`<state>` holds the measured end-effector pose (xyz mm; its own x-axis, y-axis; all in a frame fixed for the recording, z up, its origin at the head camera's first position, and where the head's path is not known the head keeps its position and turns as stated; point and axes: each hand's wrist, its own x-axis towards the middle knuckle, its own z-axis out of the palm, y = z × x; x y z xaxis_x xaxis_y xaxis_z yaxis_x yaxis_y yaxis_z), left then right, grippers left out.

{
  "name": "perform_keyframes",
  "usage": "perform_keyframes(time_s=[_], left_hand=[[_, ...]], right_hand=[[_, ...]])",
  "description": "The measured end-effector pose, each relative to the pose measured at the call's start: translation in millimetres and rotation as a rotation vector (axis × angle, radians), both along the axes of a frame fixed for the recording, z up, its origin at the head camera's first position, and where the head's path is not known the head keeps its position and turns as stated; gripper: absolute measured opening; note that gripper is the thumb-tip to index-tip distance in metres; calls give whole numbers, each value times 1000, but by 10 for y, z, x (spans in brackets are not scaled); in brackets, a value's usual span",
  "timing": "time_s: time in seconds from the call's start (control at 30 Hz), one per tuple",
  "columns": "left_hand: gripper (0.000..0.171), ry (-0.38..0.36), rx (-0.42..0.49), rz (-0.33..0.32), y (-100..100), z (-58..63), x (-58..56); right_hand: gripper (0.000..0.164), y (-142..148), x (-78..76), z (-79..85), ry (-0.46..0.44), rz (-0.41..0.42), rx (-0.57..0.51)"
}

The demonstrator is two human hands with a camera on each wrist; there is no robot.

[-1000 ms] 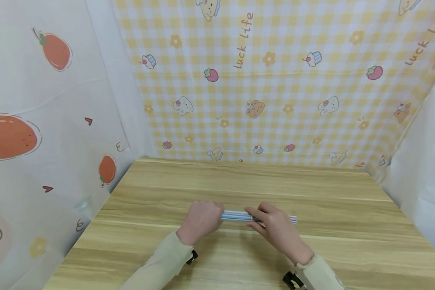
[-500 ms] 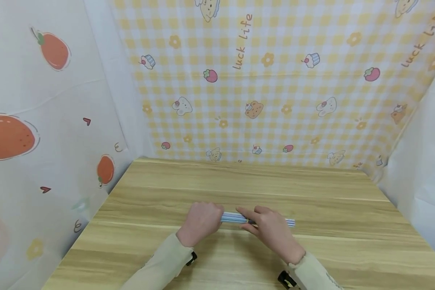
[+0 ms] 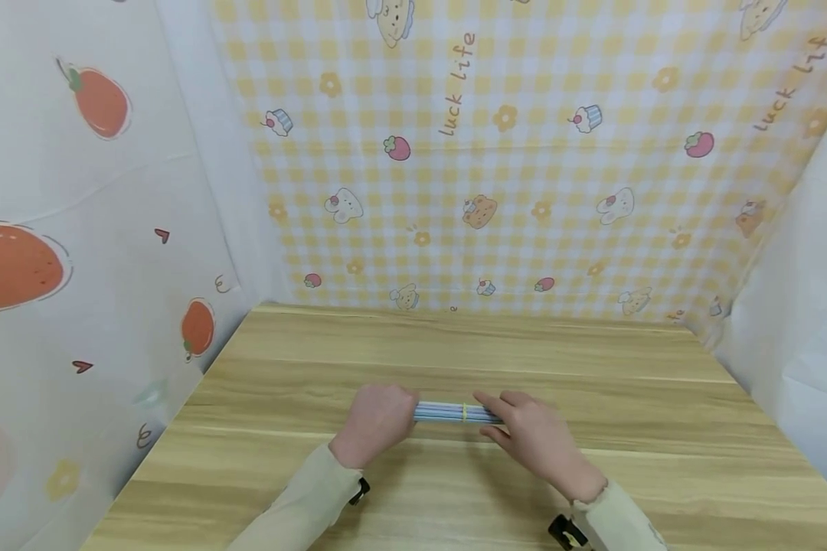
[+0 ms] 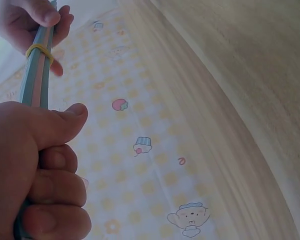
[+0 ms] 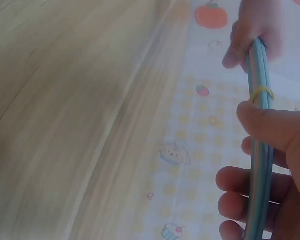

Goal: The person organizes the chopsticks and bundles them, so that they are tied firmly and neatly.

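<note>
A bundle of slim, faceted, pencil-like sticks (image 3: pixel 437 412) in pale blue, teal and pink lies level between both hands above the table. A yellow rubber band (image 3: pixel 465 412) circles it. My left hand (image 3: pixel 380 419) grips the left end in a fist, hiding that end. My right hand (image 3: pixel 543 440) holds the right part just beyond the band, hiding the right tip in the head view. In the right wrist view, the thumb lies along the bundle (image 5: pixel 260 165) by the band (image 5: pixel 263 91), and curled fingers (image 5: pixel 234 179) lie behind it.
A wood-grain table (image 3: pixel 455 490) spreads beneath the hands. A yellow checked cloth (image 3: pixel 455 168) with cartoon prints hangs behind it. White cloths stand along the left (image 3: pixel 131 184) and right (image 3: pixel 806 291) sides.
The right hand slid slightly left over the band, then back right along the bundle, uncovering the band and covering the right tip. The left hand kept its grip and shifted slightly left.
</note>
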<state>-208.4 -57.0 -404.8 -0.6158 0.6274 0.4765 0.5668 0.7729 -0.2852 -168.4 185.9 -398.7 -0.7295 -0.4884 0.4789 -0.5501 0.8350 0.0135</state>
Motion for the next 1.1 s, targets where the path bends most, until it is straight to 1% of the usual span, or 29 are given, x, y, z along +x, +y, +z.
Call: perform_keyframes(time_s=[0.13,0.3,0.47,0.67,0.77,0.87,1.1], left_hand=[[32,10,3,-4,-20,-21,-13],[36,23,11,-6,-19,-33,-29],[42,34,20,-4,-11,-32,-21],[35,-40,54,-30,-22,-51,-7],[37,-56,37,-42,-29,-59,7],[40,-88,22,-49,-35,-65,19],[38,-196,11,-63,-55,-73,31]], right_hand=[[38,75,31,41,-57,-11,4],[34,110,44,69,-102,2,-10],[30,122,45,55,-131,7,-40],[28,124,45,24,-163,8,-78],[28,135,38,-7,-182,7,-88],[28,150,32,-39,-189,5,-89],[28,171,18,-108,-193,10,-112]])
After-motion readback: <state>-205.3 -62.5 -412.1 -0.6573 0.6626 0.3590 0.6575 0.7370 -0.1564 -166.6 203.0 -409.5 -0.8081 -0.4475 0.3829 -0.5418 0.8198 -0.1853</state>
